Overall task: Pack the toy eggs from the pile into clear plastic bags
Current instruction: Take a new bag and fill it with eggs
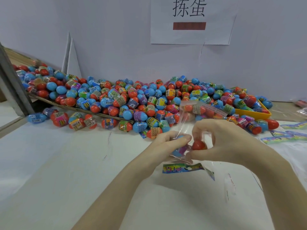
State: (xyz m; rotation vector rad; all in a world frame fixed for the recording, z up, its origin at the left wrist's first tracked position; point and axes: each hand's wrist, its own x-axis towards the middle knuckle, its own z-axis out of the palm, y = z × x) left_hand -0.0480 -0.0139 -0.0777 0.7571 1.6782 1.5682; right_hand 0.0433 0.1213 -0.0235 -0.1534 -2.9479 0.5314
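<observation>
Two toy eggs sit inside the clear plastic bag [187, 130] held just above the worktop [66, 163], in front of the pile [132, 100]. The left hand [167, 145] curls round the blue egg [178, 149] through the film; the right hand [221, 141] pinches the red egg [199, 145]. Both eggs look light, hard and smooth, so likely slippery through limp, crinkly film; gripping each round its middle seems safest.

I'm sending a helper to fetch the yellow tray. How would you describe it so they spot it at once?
Start at the egg pile along the wall and follow it to its right end. There the yellow tray sits on the table, eggs heaped in it and one corner poking out. It is the only plain yellow, straight-edged thing among the round red and blue eggs.
</observation>
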